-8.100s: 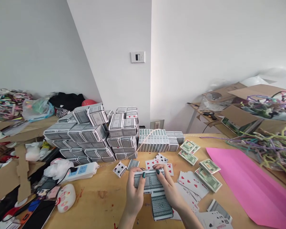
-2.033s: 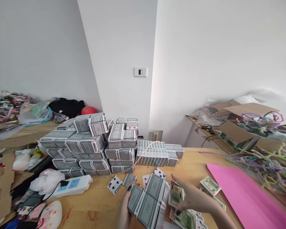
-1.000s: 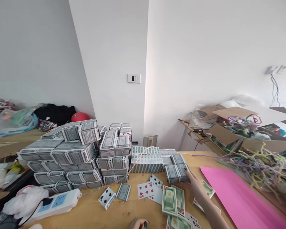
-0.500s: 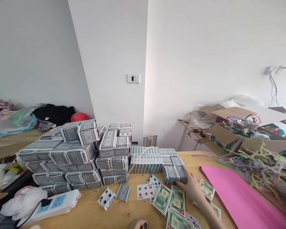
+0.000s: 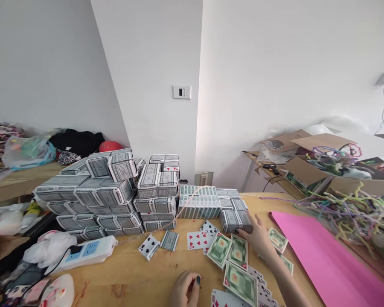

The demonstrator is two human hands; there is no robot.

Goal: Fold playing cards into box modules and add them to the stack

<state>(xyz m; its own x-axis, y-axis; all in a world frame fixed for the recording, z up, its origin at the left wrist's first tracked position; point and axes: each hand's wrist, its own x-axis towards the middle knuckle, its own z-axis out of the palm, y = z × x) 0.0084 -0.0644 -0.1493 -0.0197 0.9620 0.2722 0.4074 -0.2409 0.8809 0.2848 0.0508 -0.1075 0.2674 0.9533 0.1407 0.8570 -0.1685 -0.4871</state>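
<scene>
My right hand (image 5: pixel 256 235) reaches to a small stack at the back of the table, thumb and fingers around the near corner of a playing-card block (image 5: pixel 233 221) with grey patterned sides. My left hand (image 5: pixel 186 289) rests on the table at the bottom middle, fingers curled in, with nothing visible in it. Between the hands lie green card boxes (image 5: pixel 240 281) and loose playing cards (image 5: pixel 197 240), some face up. A face-up spade card (image 5: pixel 149 247) and a face-down card (image 5: pixel 170 240) lie further left.
Taller stacks of grey card blocks (image 5: pixel 112 196) stand at the left, beside a row of green-edged decks (image 5: pixel 199 202). A white power strip (image 5: pixel 86 252) is at the near left. Pink paper (image 5: pixel 320 256), tangled yarn (image 5: pixel 345 213) and a cardboard box (image 5: pixel 358 186) occupy the right.
The view has tilted downward, so things sit higher in the picture and more of my left hand shows. My right hand stays at the same card block.
</scene>
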